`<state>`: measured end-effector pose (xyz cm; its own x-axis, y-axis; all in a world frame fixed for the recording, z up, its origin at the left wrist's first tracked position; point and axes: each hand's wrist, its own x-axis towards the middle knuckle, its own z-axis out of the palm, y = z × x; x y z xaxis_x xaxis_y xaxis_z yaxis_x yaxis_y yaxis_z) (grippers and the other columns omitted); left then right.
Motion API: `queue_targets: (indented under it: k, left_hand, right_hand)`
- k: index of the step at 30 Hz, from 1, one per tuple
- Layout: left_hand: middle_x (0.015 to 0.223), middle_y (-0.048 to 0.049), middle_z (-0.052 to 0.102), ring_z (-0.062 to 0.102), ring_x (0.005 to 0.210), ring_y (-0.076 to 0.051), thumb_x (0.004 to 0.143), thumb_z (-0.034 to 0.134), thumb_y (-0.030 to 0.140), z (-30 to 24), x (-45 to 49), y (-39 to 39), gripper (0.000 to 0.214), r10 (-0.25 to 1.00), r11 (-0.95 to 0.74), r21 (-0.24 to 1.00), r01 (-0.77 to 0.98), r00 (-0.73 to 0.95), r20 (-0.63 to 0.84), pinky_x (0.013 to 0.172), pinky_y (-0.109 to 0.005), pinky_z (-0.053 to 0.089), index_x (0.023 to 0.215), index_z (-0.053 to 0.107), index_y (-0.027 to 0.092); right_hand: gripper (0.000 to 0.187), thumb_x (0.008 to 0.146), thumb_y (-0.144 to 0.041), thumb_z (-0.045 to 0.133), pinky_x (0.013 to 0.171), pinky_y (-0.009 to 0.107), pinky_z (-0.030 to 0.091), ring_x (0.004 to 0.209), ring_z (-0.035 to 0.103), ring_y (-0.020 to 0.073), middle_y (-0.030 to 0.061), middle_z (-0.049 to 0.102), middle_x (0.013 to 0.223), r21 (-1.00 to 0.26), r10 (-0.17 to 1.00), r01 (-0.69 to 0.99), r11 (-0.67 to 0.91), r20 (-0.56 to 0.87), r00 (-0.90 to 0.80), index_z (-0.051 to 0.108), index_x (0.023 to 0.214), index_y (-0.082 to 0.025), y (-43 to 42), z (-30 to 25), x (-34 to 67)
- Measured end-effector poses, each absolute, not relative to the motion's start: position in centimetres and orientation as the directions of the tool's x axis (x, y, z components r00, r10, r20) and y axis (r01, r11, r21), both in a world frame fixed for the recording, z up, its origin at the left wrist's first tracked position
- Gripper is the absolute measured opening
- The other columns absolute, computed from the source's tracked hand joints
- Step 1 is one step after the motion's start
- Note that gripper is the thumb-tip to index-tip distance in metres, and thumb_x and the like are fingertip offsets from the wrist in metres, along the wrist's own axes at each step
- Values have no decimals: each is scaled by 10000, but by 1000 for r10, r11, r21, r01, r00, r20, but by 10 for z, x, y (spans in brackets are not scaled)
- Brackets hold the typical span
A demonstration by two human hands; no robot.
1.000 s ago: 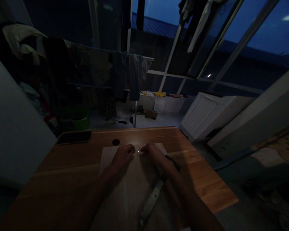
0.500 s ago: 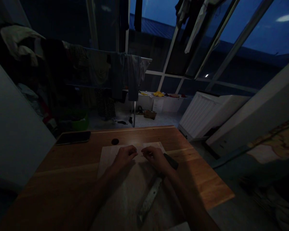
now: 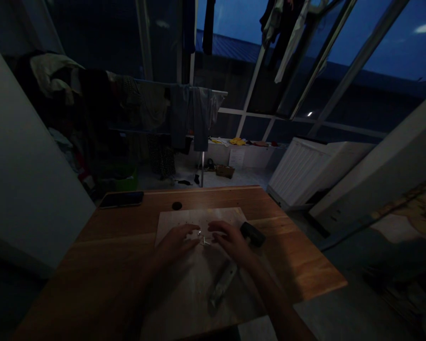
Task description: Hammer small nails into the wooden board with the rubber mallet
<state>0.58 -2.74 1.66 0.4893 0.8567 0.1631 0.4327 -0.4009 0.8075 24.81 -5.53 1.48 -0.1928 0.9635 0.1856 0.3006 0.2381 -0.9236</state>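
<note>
Both hands down on the board, a tiny metal bit between them!

The table ran wide and dim under me, with the pale board laid across its middle. A tool lay slantwise on the board under my right wrist, its dark end beside that hand, and a phone sat at the far left edge. My left hand lay flat with its fingers stretched out loose. My right hand was curled over, too dark to tell whether it pinched anything. The bit glinted on the board just between my fingertips.
</note>
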Motion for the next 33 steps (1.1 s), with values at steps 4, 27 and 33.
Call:
queue_targets:
  k: [4, 27, 33]
  left_hand:
    - [1233, -101, 759, 737, 1036, -250, 906, 635, 388, 7, -17, -52, 345, 884, -384, 791, 477, 438, 165, 920, -371, 594, 1198, 734, 234]
    - [1308, -90, 727, 642, 1259, -275, 990, 560, 308, -25, -48, -118, 306, 841, -538, 447, 715, 416, 347, 1111, -488, 526, 1238, 735, 264]
    - [1281, -102, 743, 654, 1268, -284, 993, 547, 316, -35, -48, -120, 299, 847, -520, 468, 715, 361, 391, 1146, -542, 498, 1210, 741, 245]
  right_hand:
    - [332, 902, -385, 617, 823, 391, 644, 997, 753, 247, 118, 781, 1104, -935, 980, 294, 196, 176, -95, 721, 1159, -203, -85, 12, 266]
    - [437, 1014, -502, 443, 983, 508, 577, 1078, 690, 300, 163, 684, 1224, -526, 906, 850, 11, 366, 214, 691, 1218, -206, -176, -75, 361]
    - [466, 1021, -517, 405, 954, 525, 574, 1047, 693, 314, 173, 694, 1184, -500, 879, 866, -2, 412, 239, 702, 1172, -191, -175, -67, 348]
